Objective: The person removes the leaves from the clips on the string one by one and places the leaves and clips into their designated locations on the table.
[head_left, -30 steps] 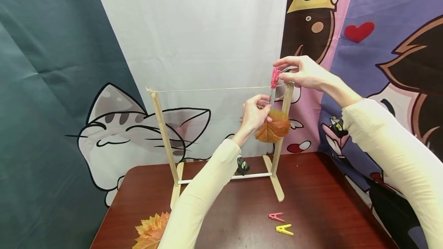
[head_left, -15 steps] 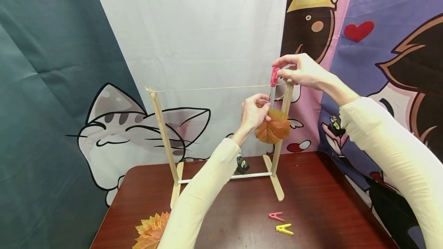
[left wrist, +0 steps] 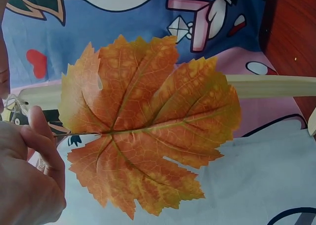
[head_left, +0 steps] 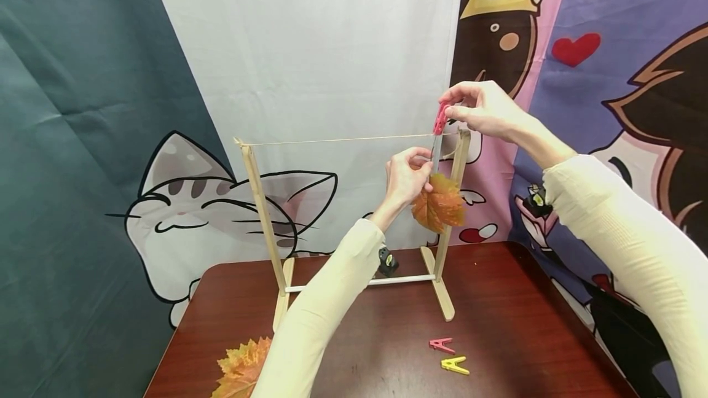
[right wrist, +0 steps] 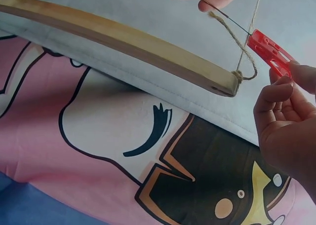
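Observation:
An orange maple-like leaf [head_left: 439, 204] hangs near the right post, its veined face filling the left wrist view. My left hand [head_left: 406, 177] pinches its thin stem [right wrist: 234, 21] between thumb and fingers. Above it, my right hand [head_left: 489, 110] pinches a pinkish-red clothespin [right wrist: 270, 52] by its handle end. The clothespin's tip points down at the string [head_left: 343, 139], close to the right post. In the right wrist view the stem's upper end meets the clothespin's tip beside the string; whether the tip is clamped on both is hard to tell.
The string spans two wooden posts of a stand [head_left: 257, 214] on the dark red table [head_left: 498, 324]. A pink clothespin [head_left: 441, 345] and a yellow clothespin [head_left: 455, 365] lie at front. More orange leaves [head_left: 243, 367] lie at left, partly behind the left sleeve. Printed cloth hangs behind.
My right hand has risen slightly with the clothespin, and the clothespin has tilted a little. The leaf has turned slightly. My left hand stays nearly in place on the stem.

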{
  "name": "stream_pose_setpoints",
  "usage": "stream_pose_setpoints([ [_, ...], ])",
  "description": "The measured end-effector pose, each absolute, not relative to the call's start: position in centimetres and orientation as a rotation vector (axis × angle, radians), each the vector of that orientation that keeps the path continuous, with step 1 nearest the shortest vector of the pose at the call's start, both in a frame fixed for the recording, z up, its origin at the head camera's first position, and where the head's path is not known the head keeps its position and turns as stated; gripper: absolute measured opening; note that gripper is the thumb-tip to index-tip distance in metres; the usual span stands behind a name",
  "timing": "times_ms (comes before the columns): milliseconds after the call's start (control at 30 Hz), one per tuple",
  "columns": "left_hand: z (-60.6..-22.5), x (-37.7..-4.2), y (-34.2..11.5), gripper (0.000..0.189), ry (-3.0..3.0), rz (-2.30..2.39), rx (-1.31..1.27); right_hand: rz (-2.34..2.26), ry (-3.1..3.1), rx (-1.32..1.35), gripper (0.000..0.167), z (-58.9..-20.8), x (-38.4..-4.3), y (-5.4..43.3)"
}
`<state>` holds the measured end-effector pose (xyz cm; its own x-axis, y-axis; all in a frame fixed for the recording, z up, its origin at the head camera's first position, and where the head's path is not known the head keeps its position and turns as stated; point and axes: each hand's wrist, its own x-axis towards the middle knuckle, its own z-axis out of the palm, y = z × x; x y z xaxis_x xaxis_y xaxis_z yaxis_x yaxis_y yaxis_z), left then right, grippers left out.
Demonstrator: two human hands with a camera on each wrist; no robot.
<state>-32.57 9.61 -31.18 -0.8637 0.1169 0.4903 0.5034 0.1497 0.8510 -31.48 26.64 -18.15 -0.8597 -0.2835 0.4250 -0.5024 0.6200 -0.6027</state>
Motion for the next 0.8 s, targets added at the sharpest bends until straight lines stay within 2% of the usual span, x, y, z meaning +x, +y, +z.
stream_pose_setpoints([
  [300, -31.2, -32.9, 9.3, 0.015, -2.123, -1.814, -0.608, 1.115, -2.516, 0.594, 0.027, -18.0, -31.2, 27.2],
  [800, -31.5, -32.3, 8.5, 0.014, -2.099, -1.788, -0.653, 1.265, -2.452, 0.691, 0.036, -18.4, -30.2, 28.4],
])
